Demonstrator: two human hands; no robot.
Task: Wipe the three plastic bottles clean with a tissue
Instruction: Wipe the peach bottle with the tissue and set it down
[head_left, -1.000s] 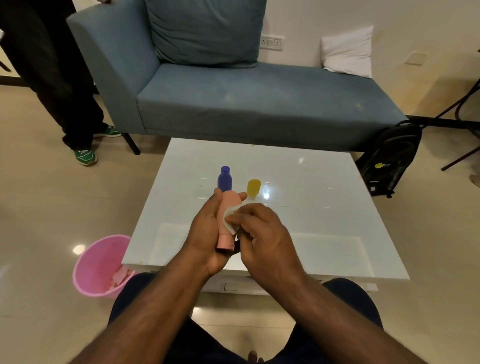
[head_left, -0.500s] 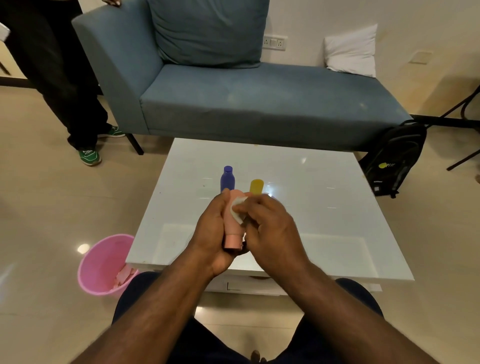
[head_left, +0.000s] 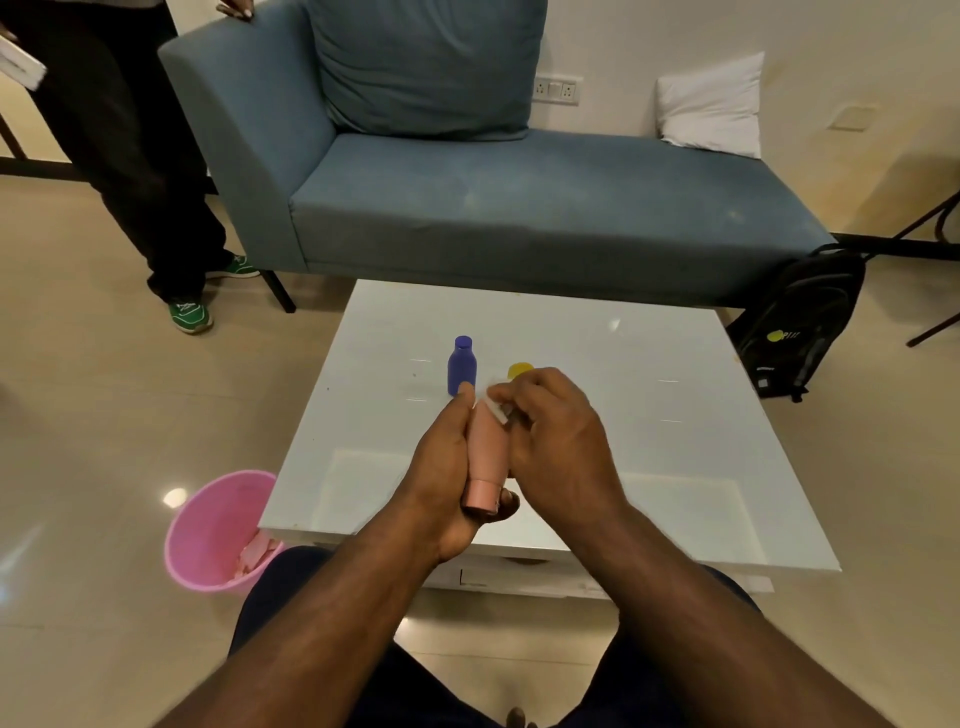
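My left hand (head_left: 444, 470) grips a pink plastic bottle (head_left: 487, 457) above the white table (head_left: 675, 467), cap end pointing toward me. A white tissue (head_left: 496, 410) is pinched in my right hand (head_left: 556, 441) and pressed against the bottle's far end. A purple bottle (head_left: 462, 365) stands upright on the table just beyond my hands. Beside it on the right, only the top of a yellow bottle (head_left: 519, 370) shows above my right hand.
A pink bin (head_left: 208, 525) holding used tissues stands on the floor left of the table. A blue sofa (head_left: 519, 208) lies beyond the table, a black backpack (head_left: 802, 322) at its right end. A person in dark trousers (head_left: 130, 156) stands at the far left.
My right hand has slid the tissue along the pink bottle from its middle to its far end. The left hand keeps its grip; both hands have shifted slightly away from me.
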